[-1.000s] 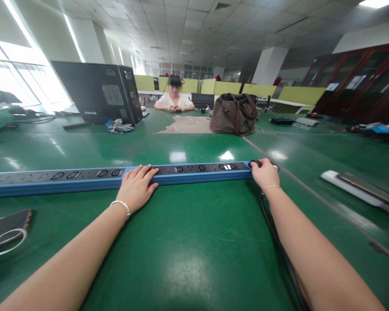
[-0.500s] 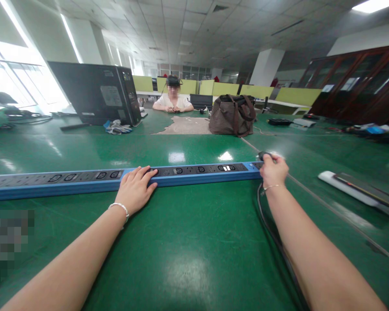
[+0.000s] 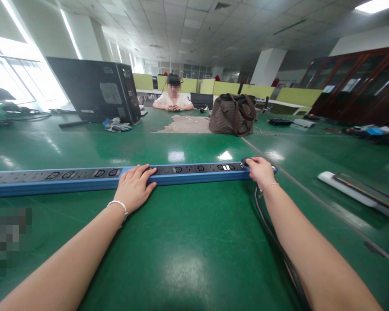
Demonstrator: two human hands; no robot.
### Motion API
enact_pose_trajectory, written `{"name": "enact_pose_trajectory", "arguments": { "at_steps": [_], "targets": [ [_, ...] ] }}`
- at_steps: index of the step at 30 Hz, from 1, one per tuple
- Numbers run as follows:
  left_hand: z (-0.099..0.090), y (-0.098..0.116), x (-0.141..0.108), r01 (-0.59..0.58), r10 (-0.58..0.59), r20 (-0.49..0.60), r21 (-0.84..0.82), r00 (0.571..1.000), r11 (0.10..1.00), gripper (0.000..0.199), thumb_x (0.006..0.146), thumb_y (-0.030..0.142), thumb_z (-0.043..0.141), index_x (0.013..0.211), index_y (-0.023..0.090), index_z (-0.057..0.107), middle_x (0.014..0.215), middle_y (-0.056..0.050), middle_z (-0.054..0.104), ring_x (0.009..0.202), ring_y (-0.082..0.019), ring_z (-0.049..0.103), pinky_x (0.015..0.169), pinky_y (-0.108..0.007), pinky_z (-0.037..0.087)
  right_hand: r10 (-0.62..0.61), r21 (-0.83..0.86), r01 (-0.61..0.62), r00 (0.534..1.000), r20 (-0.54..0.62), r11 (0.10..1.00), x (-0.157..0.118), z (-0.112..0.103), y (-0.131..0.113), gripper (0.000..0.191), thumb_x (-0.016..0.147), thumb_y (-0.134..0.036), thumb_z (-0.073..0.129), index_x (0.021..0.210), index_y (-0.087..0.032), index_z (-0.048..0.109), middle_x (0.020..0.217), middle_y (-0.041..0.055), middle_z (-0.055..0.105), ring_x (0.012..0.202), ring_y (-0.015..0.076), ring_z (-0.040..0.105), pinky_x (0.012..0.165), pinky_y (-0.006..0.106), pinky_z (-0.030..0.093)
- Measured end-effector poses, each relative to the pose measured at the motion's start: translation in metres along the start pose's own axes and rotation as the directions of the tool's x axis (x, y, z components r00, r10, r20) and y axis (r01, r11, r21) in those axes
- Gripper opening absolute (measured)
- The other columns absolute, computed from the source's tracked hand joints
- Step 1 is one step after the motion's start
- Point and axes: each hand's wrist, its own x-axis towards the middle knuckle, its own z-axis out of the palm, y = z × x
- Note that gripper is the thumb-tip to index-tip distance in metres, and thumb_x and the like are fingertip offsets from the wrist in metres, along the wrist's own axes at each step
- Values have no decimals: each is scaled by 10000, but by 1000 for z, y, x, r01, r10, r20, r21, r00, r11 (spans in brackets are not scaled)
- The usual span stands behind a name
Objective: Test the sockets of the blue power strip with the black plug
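A long blue power strip [image 3: 181, 179] with a row of black sockets lies across the green table. My left hand [image 3: 134, 185] rests over it near the middle, fingers stretched out and spread on its top. Toward the strip's right end, my right hand [image 3: 261, 172] is closed on a black plug [image 3: 244, 162], which sits right over the sockets there. Whether its pins are inside a socket is hidden. A black cable [image 3: 269, 229] drops from below that hand and runs toward me beside my right forearm.
A black computer tower [image 3: 87, 90] stands at the back left, with work gloves [image 3: 116, 125] beside it. Farther back sits a brown bag [image 3: 231, 115]. A person [image 3: 173, 101] sits across the table. On the right lies a long white-and-dark object [image 3: 346, 188].
My right hand has moved left and slightly down with the plug, from the strip's end section to the sockets beside it. My left hand stays in place on the strip.
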Motion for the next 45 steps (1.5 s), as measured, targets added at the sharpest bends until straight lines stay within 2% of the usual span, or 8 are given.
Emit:
{"name": "enact_pose_trajectory", "arguments": {
  "at_steps": [4, 9, 12, 21, 27, 37, 42, 45],
  "targets": [
    [0, 0, 0, 5, -5, 0, -9, 1000, 1000, 481, 849, 448, 395, 1294, 281, 461, 1373, -46, 462, 1271, -278, 379, 1038, -451, 277, -25, -139, 22, 1000, -18, 990, 3, 1, 0, 322, 720, -410, 567, 901, -149, 623, 639, 18, 609, 551, 148, 569, 567, 273, 478],
    [0, 0, 0, 0, 0, -1, -5, 1000, 1000, 485, 841, 437, 406, 1298, 282, 455, 1372, -45, 461, 1273, -275, 376, 1041, -449, 274, -119, -385, 106, 993, -11, 917, -8, 2, -13, 319, 748, -400, 533, 934, -160, 634, 852, 106, 672, 808, 228, 618, 773, 338, 463],
    [0, 0, 1, -1, 1, 2, 0, 1000, 1000, 487, 842, 438, 405, 1301, 280, 451, 1374, -46, 459, 1271, -277, 377, 1039, -451, 277, -131, -464, 118, 991, 5, 878, -13, 3, -20, 328, 767, -389, 514, 983, -167, 625, 889, 121, 674, 848, 243, 616, 792, 343, 453],
    [0, 0, 0, -8, 8, 3, 10, 1000, 1000, 484, 847, 436, 405, 1300, 275, 448, 1378, -46, 451, 1273, -282, 374, 1039, -454, 271, -119, -465, 130, 991, 53, 875, -9, 1, -16, 340, 800, -390, 497, 986, -133, 618, 944, 134, 668, 886, 235, 613, 800, 326, 448],
    [-1, 0, 0, -3, 3, 10, 25, 1000, 1000, 484, 847, 439, 411, 1303, 282, 442, 1376, -38, 453, 1271, -277, 379, 1039, -443, 275, -101, -604, 127, 992, 77, 787, -26, 7, -23, 357, 817, -383, 470, 1092, -171, 554, 930, 148, 668, 867, 276, 628, 760, 368, 456],
    [-1, 1, -1, -28, 28, -14, 41, 999, 999, 481, 851, 427, 412, 1302, 263, 450, 1365, -55, 465, 1255, -284, 397, 1029, -445, 297, -140, -475, 133, 990, 20, 870, -24, 11, -17, 316, 790, -352, 506, 1031, -163, 586, 903, 131, 671, 838, 247, 626, 769, 347, 457],
    [-1, 0, -1, -23, 23, -18, 28, 1000, 999, 478, 850, 424, 408, 1302, 274, 446, 1366, -45, 466, 1258, -275, 395, 1032, -445, 294, -83, -351, 68, 996, -27, 934, -15, 13, -7, 350, 766, -376, 532, 995, -124, 612, 887, 132, 672, 776, 232, 623, 734, 335, 468],
    [-1, 1, -1, -13, 13, -15, 31, 1000, 999, 479, 849, 424, 413, 1304, 278, 442, 1366, -43, 465, 1261, -274, 393, 1033, -443, 289, -100, -385, 84, 995, -22, 919, -14, 11, -2, 355, 774, -384, 523, 998, -124, 616, 889, 136, 674, 794, 236, 621, 755, 340, 461]
  ]
}}
